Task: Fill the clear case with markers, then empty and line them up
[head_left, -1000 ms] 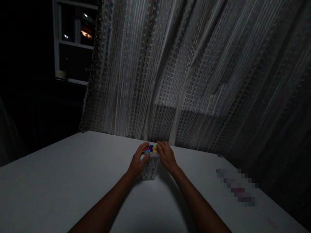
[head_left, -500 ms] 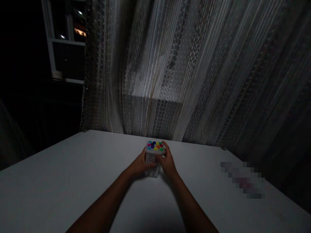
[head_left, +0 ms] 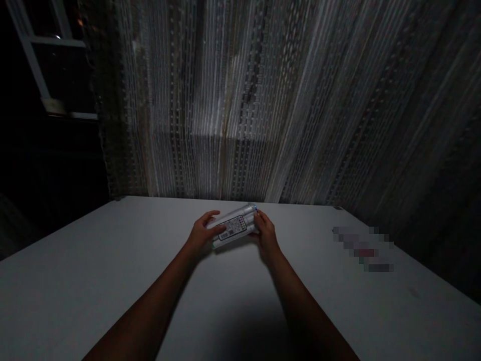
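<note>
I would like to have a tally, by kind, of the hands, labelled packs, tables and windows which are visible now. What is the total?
Hands: 2 (left hand, right hand)
Labelled pack: 1
Table: 1
Window: 1
Total: 5

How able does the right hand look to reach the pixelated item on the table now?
Probably not yet: the right hand holds one end of the pack. Nothing visible on the table blocks the way to the pixelated item.
</note>
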{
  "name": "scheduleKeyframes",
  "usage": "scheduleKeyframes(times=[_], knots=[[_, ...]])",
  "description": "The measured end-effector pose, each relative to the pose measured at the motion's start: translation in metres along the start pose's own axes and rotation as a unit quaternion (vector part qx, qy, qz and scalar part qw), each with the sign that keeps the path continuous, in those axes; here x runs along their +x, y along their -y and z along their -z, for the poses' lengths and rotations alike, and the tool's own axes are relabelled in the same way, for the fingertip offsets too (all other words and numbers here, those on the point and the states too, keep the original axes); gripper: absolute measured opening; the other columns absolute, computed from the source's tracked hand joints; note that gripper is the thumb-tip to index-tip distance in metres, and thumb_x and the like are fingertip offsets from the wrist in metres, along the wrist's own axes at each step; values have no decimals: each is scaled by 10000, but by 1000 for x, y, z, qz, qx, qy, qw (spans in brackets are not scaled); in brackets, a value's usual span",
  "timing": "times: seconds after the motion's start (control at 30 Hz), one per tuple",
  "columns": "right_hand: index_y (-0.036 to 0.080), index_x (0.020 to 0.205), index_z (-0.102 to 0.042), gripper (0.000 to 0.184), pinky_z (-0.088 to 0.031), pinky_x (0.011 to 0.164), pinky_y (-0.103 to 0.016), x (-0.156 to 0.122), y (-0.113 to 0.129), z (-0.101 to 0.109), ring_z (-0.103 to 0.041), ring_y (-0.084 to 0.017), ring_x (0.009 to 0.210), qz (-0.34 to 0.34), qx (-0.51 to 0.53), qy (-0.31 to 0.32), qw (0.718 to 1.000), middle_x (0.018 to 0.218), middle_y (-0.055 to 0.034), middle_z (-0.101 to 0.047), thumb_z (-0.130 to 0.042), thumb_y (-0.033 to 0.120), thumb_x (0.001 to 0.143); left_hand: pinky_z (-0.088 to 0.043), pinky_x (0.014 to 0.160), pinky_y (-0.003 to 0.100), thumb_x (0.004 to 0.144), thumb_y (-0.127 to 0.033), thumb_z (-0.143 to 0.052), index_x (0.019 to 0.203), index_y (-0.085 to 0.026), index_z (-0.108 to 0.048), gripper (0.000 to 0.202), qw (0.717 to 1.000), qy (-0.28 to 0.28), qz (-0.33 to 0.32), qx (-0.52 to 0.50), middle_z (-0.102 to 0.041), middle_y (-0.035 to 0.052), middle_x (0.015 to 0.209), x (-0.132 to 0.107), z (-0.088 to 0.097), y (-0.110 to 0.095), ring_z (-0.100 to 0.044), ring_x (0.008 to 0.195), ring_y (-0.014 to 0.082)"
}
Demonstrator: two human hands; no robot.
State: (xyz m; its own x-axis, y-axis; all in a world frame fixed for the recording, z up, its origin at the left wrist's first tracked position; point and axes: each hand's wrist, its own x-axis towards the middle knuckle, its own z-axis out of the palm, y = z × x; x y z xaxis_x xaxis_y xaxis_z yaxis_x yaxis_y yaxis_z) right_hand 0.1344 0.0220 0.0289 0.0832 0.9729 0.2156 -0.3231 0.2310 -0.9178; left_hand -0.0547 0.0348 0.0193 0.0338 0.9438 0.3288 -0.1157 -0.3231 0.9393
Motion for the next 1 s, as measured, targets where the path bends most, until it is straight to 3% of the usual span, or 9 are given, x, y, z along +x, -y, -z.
scheduleKeyframes(times=[0.17, 0.3, 0.43, 0.63, 0.8, 1.0], knots=[[259, 1183, -436, 601, -515, 554, -277, -3, -6, -7, -594, -170, 768, -43, -29, 49, 997, 1005, -38, -589, -613, 509, 666, -469, 614, 290, 482, -403, -781, 993, -143, -567, 613, 999, -27, 14, -37, -513, 13, 855, 2, 9, -1, -597, 677, 178], [233, 1072, -493, 511, -510, 561, -275, -9, -15, -12, -600, -161, 752, -81, -67, 74, 992, 961, -38, -614, -607, 531, 673, -420, 529, 240, 560, -416, -726, 1013, -146, -540, 559, 999, -8, 2, -35, -504, -16, 752, 4, 15, -2, -549, 583, 139], [200, 953, -519, 448, -503, 571, -281, -9, -21, -13, -604, -157, 708, -93, -36, 46, 994, 857, -34, -637, -610, 537, 672, -422, 602, 240, 615, -418, -673, 995, -144, -554, 484, 999, -4, -32, -11, -520, -6, 756, 5, 16, -2, -538, 649, 139], [189, 950, -518, 411, -506, 649, -330, -3, -19, -13, -615, -192, 791, -111, 94, -2, 989, 955, -76, -635, -573, 523, 718, -454, 761, 285, 623, -407, -665, 1128, -196, -461, 584, 993, 20, -117, 1, -507, 67, 1113, 0, 7, -6, -534, 940, 203], [182, 1015, -542, 486, -488, 728, -363, -8, -11, -17, -610, -199, 859, -166, 126, 27, 978, 1077, -111, -604, -427, 595, 787, -443, 848, 343, 570, -384, -721, 1192, -170, -411, 727, 992, -30, -113, 42, -505, 94, 1140, -2, 3, -11, -530, 993, 237], [187, 1007, -542, 516, -486, 684, -382, -8, -7, -16, -622, -202, 793, -186, 120, 24, 975, 924, -88, -650, -360, 623, 799, -438, 846, 342, 563, -369, -737, 1171, -145, -456, 706, 992, -44, -115, 37, -515, 110, 1137, -2, 3, -13, -532, 988, 244]])
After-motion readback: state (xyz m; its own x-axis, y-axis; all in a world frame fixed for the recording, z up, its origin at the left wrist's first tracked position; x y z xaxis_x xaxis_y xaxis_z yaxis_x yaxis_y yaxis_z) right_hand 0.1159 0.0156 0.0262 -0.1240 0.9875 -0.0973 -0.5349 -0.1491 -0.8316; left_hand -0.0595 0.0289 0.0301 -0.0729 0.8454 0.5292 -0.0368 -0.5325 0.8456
